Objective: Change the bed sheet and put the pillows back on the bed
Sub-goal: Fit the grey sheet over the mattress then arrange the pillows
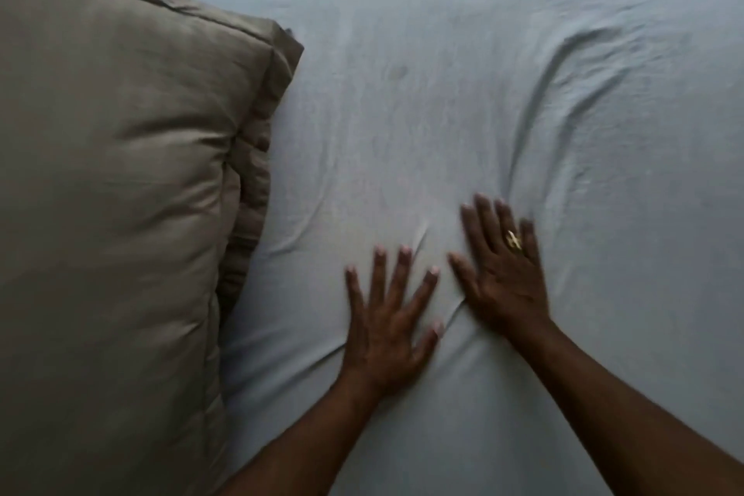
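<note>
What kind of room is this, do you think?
Most likely a bedroom. Both hands, left hand and right hand, press flat on a pale blue sheet stretched over a mattress, and a big grey-brown pillow lies beside them on the bed.

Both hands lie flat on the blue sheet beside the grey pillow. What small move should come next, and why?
Probably slide the right hand up and rightward to press out the long crease just ahead of it, while the left hand holds the sheet flat; the rest near the pillow looks smooth.
</note>
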A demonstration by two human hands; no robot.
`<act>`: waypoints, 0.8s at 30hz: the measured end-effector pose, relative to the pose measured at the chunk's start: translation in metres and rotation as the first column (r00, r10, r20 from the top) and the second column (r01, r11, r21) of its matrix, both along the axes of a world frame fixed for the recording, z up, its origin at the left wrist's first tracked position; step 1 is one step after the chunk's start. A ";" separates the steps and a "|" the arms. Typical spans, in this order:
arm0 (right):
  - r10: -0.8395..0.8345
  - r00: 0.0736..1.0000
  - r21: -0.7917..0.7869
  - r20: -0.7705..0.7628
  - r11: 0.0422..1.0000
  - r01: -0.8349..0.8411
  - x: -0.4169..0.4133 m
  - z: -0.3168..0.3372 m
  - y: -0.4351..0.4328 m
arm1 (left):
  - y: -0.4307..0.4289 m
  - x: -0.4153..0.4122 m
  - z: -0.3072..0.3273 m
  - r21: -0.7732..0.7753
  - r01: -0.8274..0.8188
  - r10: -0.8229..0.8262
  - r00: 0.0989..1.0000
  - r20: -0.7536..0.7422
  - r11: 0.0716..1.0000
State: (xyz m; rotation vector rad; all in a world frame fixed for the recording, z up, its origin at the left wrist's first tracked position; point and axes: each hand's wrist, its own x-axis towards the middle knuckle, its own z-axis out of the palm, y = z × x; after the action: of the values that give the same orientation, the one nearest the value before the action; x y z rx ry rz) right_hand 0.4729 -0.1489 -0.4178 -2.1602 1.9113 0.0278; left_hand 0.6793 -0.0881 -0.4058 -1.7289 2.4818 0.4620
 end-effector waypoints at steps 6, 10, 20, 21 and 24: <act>-0.104 0.990 -0.022 0.093 0.994 0.107 0.005 0.007 -0.015 | -0.040 0.003 0.007 -0.075 -0.044 0.045 0.999 0.011 0.996; 0.018 0.998 -0.110 0.057 0.994 -0.012 -0.023 -0.012 -0.009 | -0.040 -0.036 -0.005 -0.084 -0.042 0.050 0.994 0.097 0.996; -0.610 0.792 -0.014 0.013 0.792 0.610 -0.058 0.017 0.028 | -0.020 -0.060 0.021 -0.072 0.343 -0.347 0.936 -0.053 0.936; -0.512 0.858 -0.026 0.045 0.858 0.513 -0.042 0.017 0.026 | -0.026 -0.049 0.017 -0.088 0.165 -0.168 0.986 -0.024 0.982; -0.094 0.993 -0.041 0.066 0.994 0.097 -0.018 0.009 0.056 | -0.012 -0.022 -0.001 -0.097 -0.261 0.269 0.960 0.074 0.960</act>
State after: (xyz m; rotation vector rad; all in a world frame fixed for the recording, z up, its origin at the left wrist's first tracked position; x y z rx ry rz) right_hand 0.4546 -0.0927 -0.4091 -2.0686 1.9941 -0.1009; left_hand 0.6569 -0.0997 -0.4063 -2.0805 2.2517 0.2940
